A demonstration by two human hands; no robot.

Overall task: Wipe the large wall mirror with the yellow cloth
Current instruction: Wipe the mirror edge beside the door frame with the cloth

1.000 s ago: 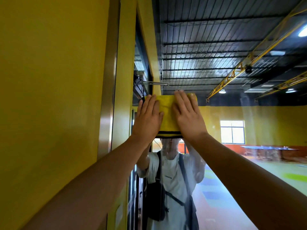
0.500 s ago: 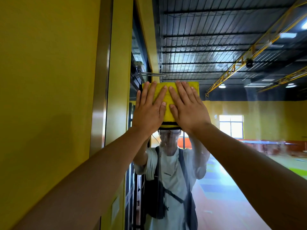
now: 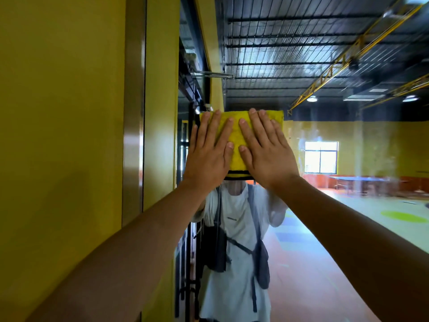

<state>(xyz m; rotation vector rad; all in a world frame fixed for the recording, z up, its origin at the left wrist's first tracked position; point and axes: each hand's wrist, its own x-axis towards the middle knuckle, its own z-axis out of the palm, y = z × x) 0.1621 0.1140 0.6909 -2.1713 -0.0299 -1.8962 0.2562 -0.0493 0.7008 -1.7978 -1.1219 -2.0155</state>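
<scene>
The yellow cloth (image 3: 235, 135), folded with a black-edged lower hem, lies flat against the large wall mirror (image 3: 325, 240) at about head height, near the mirror's left side. My left hand (image 3: 209, 156) presses on the cloth's left half with fingers spread upward. My right hand (image 3: 267, 154) presses on its right half the same way, thumbs almost touching. Both palms cover most of the cloth. The glass reflects a person in a white shirt with a dark bag, behind the cloth and below it.
A metal frame strip (image 3: 133, 112) borders the mirror on the left, beside a yellow wall (image 3: 58, 135). The glass reflects a hall with a dark ceiling, yellow beams, a window and a table tennis table. Faint streaks show on the glass to the right.
Both hands have slid the cloth upward on the mirror. My fingers have spread wider across it, and my hands now sit closer together.
</scene>
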